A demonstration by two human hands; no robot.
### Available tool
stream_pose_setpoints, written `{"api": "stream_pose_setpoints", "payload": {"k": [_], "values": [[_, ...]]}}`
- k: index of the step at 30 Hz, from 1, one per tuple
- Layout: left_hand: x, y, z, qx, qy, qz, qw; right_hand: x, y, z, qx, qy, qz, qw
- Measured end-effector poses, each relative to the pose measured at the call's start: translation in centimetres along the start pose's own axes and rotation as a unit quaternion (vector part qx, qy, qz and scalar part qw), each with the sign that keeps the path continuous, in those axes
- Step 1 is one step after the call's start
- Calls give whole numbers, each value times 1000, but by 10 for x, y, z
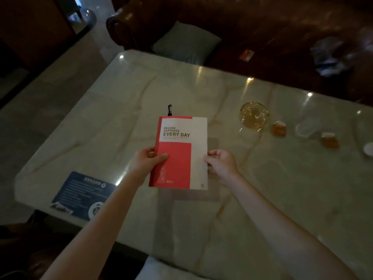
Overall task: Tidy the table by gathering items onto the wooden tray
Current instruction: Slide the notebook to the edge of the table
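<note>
A red and white notebook [181, 152] with "EVERY DAY" on its cover is held above the middle of the marble table [121, 118]. My left hand [148, 158] grips its left edge, thumb on the red cover. My right hand [221, 160] pinches its right edge. A black pen [169, 110] lies on the table just beyond the notebook's top edge. No wooden tray is in view.
A blue leaflet [80, 194] lies at the table's near left corner. At the right stand a glass ashtray [254, 116], two small amber jars [279, 128] [329, 140], a clear wrapper [304, 129] and a white object [369, 148]. A dark leather sofa with a grey cushion [186, 42] lies behind.
</note>
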State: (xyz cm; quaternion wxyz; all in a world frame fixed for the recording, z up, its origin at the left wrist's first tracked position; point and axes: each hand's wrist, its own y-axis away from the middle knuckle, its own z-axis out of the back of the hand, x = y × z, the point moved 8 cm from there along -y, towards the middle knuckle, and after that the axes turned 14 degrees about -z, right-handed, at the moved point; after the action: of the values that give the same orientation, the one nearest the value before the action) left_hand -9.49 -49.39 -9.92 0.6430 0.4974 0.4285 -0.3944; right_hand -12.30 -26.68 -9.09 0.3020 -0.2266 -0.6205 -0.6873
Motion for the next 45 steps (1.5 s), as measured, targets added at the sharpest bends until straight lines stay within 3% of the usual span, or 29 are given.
{"api": "stream_pose_setpoints", "payload": {"k": [14,22,33,45], "values": [[-15,-76,194,-39,-112,-36,992,40,-23,-201,-18,-26,-25,999],[-4,-127,285,-55,-134,-43,989,66,-50,-299,-58,14,-23,998],[27,-172,325,-34,-283,-42,958,69,-86,-354,-123,134,-15,983],[34,-171,323,-57,-318,-39,945,69,-80,-363,-192,252,34,948]]}}
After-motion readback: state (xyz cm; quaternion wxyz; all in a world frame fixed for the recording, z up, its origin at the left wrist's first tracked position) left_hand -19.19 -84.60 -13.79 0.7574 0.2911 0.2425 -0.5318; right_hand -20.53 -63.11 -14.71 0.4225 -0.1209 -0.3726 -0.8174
